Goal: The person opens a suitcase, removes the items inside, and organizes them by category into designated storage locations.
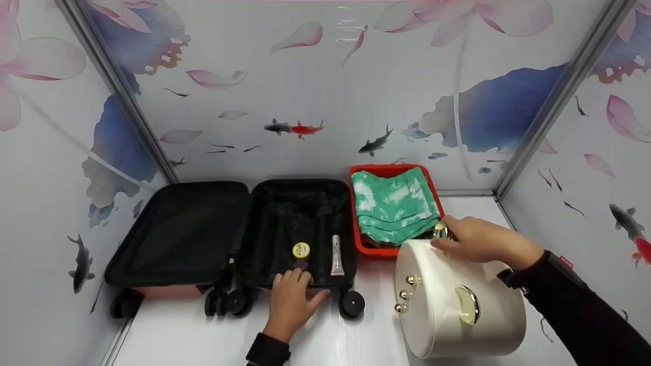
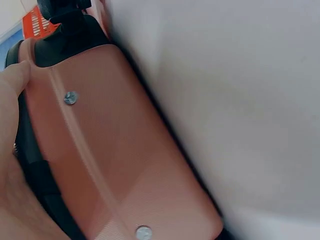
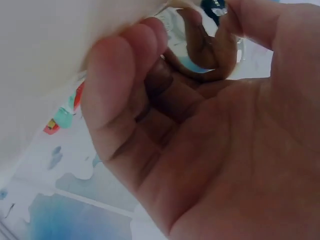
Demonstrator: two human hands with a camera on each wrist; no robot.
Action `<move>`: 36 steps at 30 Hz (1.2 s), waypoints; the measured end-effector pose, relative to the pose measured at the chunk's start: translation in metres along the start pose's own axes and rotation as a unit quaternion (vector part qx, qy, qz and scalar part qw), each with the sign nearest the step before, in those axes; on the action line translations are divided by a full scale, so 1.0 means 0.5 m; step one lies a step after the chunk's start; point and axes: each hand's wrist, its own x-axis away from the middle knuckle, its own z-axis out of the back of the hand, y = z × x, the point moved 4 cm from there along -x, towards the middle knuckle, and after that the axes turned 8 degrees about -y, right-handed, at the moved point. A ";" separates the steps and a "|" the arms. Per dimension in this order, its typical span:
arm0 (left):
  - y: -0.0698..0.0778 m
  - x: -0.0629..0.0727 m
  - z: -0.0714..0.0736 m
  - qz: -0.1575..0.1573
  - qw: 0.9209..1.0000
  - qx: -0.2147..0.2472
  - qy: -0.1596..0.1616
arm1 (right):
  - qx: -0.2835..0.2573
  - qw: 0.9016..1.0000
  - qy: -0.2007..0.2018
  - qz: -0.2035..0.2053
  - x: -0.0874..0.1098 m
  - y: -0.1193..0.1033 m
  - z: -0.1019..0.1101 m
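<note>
My left hand (image 1: 291, 300) lies over the front rim of an open black-lined suitcase (image 1: 269, 282), fingers reaching inside and thumb spread out to the right. A small dark item (image 1: 301, 264) shows just beyond its fingertips. In the left wrist view the thumb touches the edge of the suitcase's pink shell (image 2: 115, 145). Inside the suitcase lie a round yellow-lidded tin (image 1: 301, 250) and a white tube (image 1: 337, 256). My right hand (image 1: 470, 239) grips a gold handle (image 1: 440, 231) on a rounded cream case (image 1: 473, 325), which is tipped sideways, its gold ball feet (image 1: 404, 295) facing left.
The suitcase's other half (image 1: 188, 239) lies open at the left, with black wheels (image 1: 352, 304) along the front. A red basket (image 1: 356, 223) with folded green-and-white cloth (image 1: 391, 203) stands right of it. Printed wall panels (image 1: 305, 76) enclose the white table (image 1: 203, 335).
</note>
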 end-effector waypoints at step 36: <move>0.362 -0.110 0.081 -0.134 0.917 0.366 -0.086 | 0.023 0.999 -0.016 -0.037 -0.027 -0.008 0.002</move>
